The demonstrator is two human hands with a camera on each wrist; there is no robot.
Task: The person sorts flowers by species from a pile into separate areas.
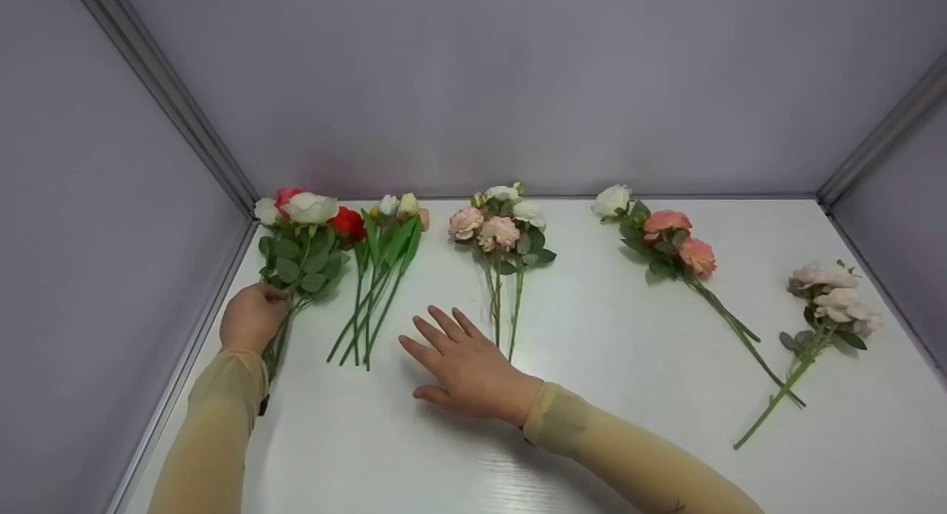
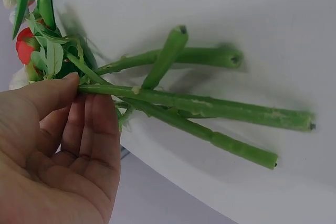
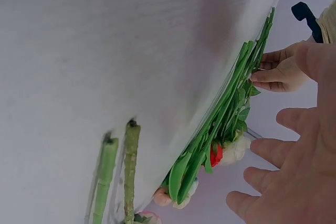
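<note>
At the far left of the head view, my left hand [image 1: 251,318] pinches a green stem [image 2: 210,107] of a rose in a bunch with a large white rose [image 1: 311,208] and red ones [image 1: 348,223]. In the left wrist view, thumb and fingertips meet on that stem, while several other cut stems cross around it. My right hand [image 1: 473,373] is spread over the table, fingers straight, holding nothing. Tulips [image 1: 392,240] with long green leaves lie between the two hands. Just beyond the right hand are pale pink and white flowers [image 1: 499,233]; the hand covers their stem ends in the head view.
On the right side of the white table [image 1: 629,425] lie coral flowers with a white rose [image 1: 669,225] and, nearer the edge, pale blush flowers [image 1: 836,299]. Grey panels [image 1: 518,85] wall in the table at the back and both sides.
</note>
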